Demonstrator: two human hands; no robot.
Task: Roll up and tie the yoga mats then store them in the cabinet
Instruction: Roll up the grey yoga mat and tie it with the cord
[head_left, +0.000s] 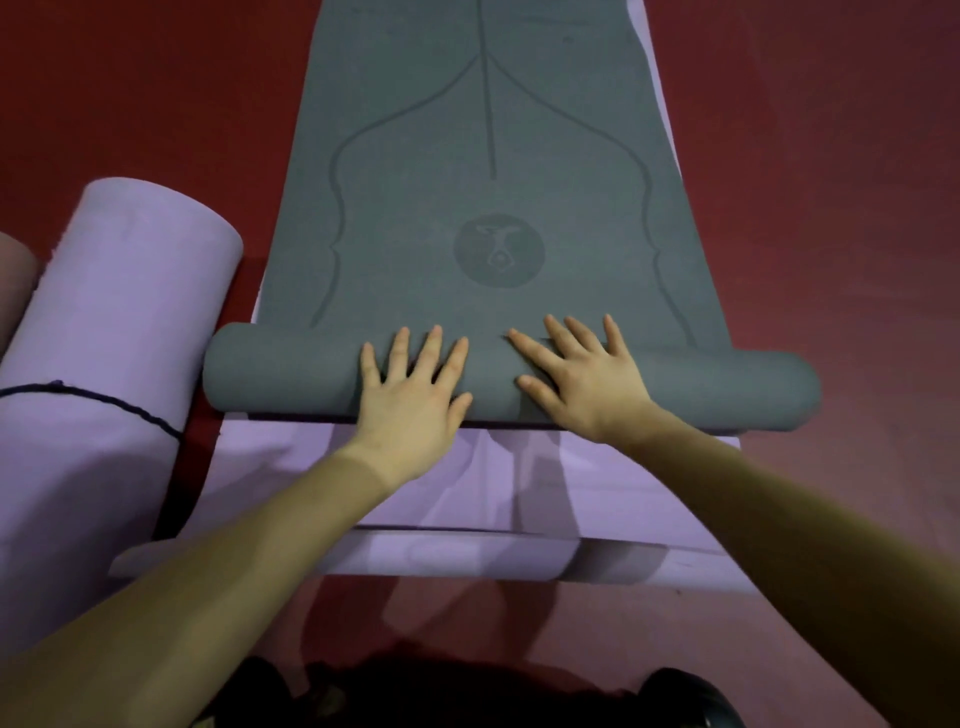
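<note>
A grey yoga mat (483, 156) with embossed lines and a round logo stretches away from me over the red floor. Its near end is rolled into a thick grey roll (280, 371) lying crosswise. My left hand (413, 395) presses flat on the roll left of centre, fingers spread and straight. My right hand (582, 371) presses flat on it right of centre, fingers reaching onto the flat part. Under the grey mat lies a flat lilac mat (467, 488), its near edge showing toward me.
A rolled lilac mat (114, 322) tied with a dark cord (104, 400) lies on the floor at the left. A brownish roll (13, 275) peeks in at the far left edge. Red floor (831, 234) spreads on both sides. Dark shoes (691, 701) sit at the bottom.
</note>
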